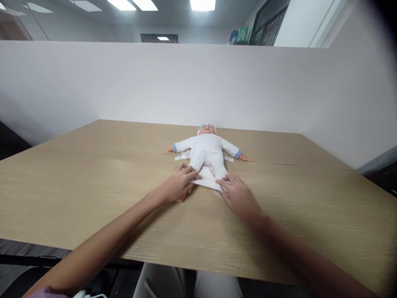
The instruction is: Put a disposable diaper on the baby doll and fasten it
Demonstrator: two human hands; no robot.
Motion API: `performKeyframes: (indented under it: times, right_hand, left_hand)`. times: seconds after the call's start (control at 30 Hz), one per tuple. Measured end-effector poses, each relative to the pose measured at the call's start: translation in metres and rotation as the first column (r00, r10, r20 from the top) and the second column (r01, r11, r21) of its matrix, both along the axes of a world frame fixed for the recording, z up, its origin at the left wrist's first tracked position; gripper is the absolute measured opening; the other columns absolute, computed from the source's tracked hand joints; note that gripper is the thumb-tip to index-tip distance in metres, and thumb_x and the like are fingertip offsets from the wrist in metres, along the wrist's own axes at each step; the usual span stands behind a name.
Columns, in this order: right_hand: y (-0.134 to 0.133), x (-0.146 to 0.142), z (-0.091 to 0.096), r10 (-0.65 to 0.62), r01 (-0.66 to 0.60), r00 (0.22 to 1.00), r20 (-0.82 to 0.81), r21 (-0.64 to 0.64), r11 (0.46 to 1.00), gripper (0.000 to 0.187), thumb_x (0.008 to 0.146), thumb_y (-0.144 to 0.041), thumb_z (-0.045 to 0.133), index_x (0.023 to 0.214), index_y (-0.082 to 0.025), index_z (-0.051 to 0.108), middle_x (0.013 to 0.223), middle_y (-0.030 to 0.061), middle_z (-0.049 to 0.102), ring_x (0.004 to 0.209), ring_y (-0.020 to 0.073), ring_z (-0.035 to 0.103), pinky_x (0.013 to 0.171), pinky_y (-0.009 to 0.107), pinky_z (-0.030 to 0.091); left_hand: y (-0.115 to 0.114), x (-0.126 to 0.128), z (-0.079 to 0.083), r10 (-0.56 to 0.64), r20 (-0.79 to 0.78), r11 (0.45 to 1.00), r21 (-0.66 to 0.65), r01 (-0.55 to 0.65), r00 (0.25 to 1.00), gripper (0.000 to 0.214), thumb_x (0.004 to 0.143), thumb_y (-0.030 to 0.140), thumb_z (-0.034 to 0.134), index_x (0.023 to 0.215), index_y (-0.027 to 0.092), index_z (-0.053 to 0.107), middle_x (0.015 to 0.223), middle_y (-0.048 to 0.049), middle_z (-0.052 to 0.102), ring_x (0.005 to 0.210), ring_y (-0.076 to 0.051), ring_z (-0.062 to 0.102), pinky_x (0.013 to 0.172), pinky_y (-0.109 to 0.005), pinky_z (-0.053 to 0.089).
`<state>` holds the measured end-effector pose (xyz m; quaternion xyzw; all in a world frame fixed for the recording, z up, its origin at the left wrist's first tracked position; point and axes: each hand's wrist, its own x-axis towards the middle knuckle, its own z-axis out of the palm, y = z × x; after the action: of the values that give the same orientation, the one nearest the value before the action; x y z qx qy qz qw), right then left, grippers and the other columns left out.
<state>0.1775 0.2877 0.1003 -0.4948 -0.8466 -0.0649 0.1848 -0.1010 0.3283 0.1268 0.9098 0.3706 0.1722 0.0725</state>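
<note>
A baby doll [207, 142] in a white outfit with blue cuffs and a white cap lies on its back, arms spread and head toward the wall. Under its hips and between its legs is a white diaper [206, 176], its tabs sticking out at both sides of the waist. My left hand [181, 182] pinches the diaper's near left corner beside one doll leg. At the near right corner, my right hand [238, 194] has its fingers closed on the same edge. The doll's feet are mostly hidden by my hands.
The doll lies on a wide wood-grain table [124, 165] with a thin seam across it. A white partition wall [186, 82] rises along the far edge. The table's near edge runs just above my lap.
</note>
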Motion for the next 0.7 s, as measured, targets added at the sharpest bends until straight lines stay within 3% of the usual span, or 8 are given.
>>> performKeyframes:
  times: [0.17, 0.3, 0.37, 0.5, 0.6, 0.7]
  right_hand:
    - [0.034, 0.005, 0.019, -0.015, 0.007, 0.973, -0.231, -0.038, 0.999, 0.021, 0.104, -0.027, 0.047, 0.095, -0.022, 0.066, 0.091, 0.0072, 0.064, 0.087, 0.0257, 0.061, 0.077, 0.037, 0.048]
    - [0.079, 0.005, 0.038, 0.055, -0.038, 0.9, -0.433, 0.049, 0.998, 0.026, 0.102, -0.036, 0.046, 0.092, -0.021, 0.064, 0.103, 0.0109, 0.065, 0.1, 0.0282, 0.061, 0.091, 0.041, 0.047]
    - [0.105, 0.004, 0.043, 0.046, -0.043, 0.841, -0.539, 0.019, 0.999, 0.025, 0.099, -0.039, 0.047, 0.093, -0.021, 0.065, 0.111, 0.0126, 0.066, 0.108, 0.0296, 0.06, 0.099, 0.043, 0.045]
    - [0.155, 0.001, 0.041, -0.135, -0.023, 0.725, -0.676, -0.22, 0.975, 0.03, 0.094, -0.044, 0.051, 0.103, -0.022, 0.07, 0.111, 0.0096, 0.073, 0.107, 0.0292, 0.062, 0.103, 0.043, 0.046]
    - [0.182, 0.001, 0.032, -0.22, -0.028, 0.685, -0.695, -0.327, 0.945, 0.037, 0.093, -0.046, 0.052, 0.11, -0.02, 0.072, 0.113, 0.0088, 0.076, 0.107, 0.0285, 0.066, 0.102, 0.042, 0.048]
    - [0.191, 0.002, 0.022, -0.274, -0.073, 0.643, -0.715, -0.413, 0.908, 0.039, 0.093, -0.046, 0.054, 0.113, -0.019, 0.073, 0.119, 0.0093, 0.077, 0.11, 0.027, 0.068, 0.102, 0.04, 0.05]
  left_hand:
    - [0.018, 0.004, 0.027, 0.12, 0.203, 0.986, -0.138, -0.093, 0.972, 0.025, 0.103, 0.033, 0.044, 0.108, 0.023, 0.067, 0.105, -0.0051, 0.071, 0.099, -0.026, 0.061, 0.092, -0.04, 0.049]
    - [0.054, 0.017, 0.046, 0.199, 0.326, 0.979, -0.109, -0.172, 0.924, 0.028, 0.098, 0.035, 0.046, 0.1, 0.021, 0.07, 0.115, -0.0075, 0.07, 0.112, -0.028, 0.062, 0.106, -0.042, 0.045]
    - [0.078, 0.024, 0.05, 0.261, 0.382, 0.962, -0.185, -0.203, 0.886, 0.032, 0.098, 0.04, 0.048, 0.109, 0.02, 0.07, 0.124, -0.0095, 0.07, 0.119, -0.031, 0.061, 0.111, -0.043, 0.043]
    - [0.126, 0.038, 0.048, 0.429, 0.471, 0.865, -0.461, -0.2, 0.771, 0.05, 0.093, 0.048, 0.056, 0.132, 0.017, 0.063, 0.137, -0.0131, 0.069, 0.133, -0.035, 0.055, 0.115, -0.044, 0.041]
    - [0.153, 0.043, 0.039, 0.447, 0.476, 0.835, -0.526, -0.163, 0.757, 0.05, 0.09, 0.05, 0.059, 0.127, 0.016, 0.066, 0.134, -0.0133, 0.071, 0.131, -0.034, 0.057, 0.113, -0.043, 0.043]
    - [0.165, 0.042, 0.026, 0.452, 0.488, 0.805, -0.584, -0.105, 0.747, 0.047, 0.088, 0.051, 0.06, 0.118, 0.016, 0.07, 0.126, -0.0116, 0.074, 0.123, -0.032, 0.062, 0.108, -0.041, 0.047]
